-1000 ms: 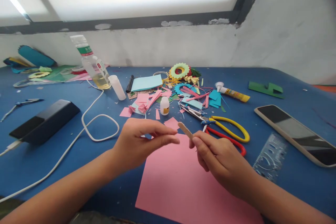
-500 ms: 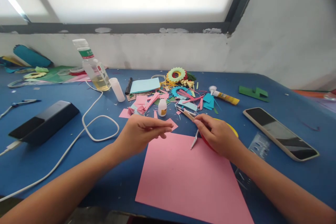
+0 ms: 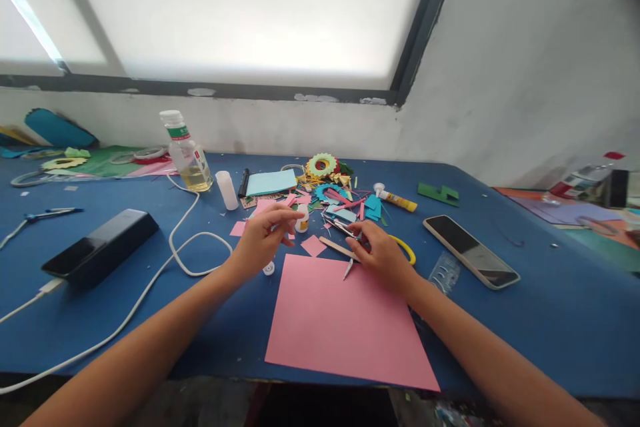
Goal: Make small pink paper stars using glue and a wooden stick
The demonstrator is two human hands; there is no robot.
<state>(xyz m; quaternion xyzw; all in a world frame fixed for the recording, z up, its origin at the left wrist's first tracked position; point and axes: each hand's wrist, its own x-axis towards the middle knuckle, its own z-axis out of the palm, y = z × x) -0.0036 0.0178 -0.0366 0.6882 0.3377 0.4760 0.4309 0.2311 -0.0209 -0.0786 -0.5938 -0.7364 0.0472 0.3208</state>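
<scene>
My left hand [image 3: 265, 237] hovers over the blue table [image 3: 550, 320] with its fingertips pinched together; what they hold is too small to name. It is just left of a small white glue bottle [image 3: 301, 219], and a white cap [image 3: 269, 269] lies below it. My right hand [image 3: 383, 253] rests curled at the far edge of a large pink paper sheet [image 3: 345, 327]. A flat wooden stick [image 3: 334, 247] juts left from its fingers and a thin metal tip [image 3: 349, 271] pokes out beneath. Yellow-handled scissors [image 3: 406, 248] lie under and behind this hand.
A pile of coloured paper scraps [image 3: 330, 190] lies behind the hands. A phone [image 3: 470, 251] and clear ruler [image 3: 443, 272] lie to the right. A black power bank [image 3: 100, 247] with white cable [image 3: 195, 243], an oil bottle [image 3: 187, 153] and a white tube [image 3: 227, 190] are to the left.
Both hands moved away from me and down toward the table. My right hand carried the stick to the scissors; my left hand drew close to the small glue bottle. The view has pulled back.
</scene>
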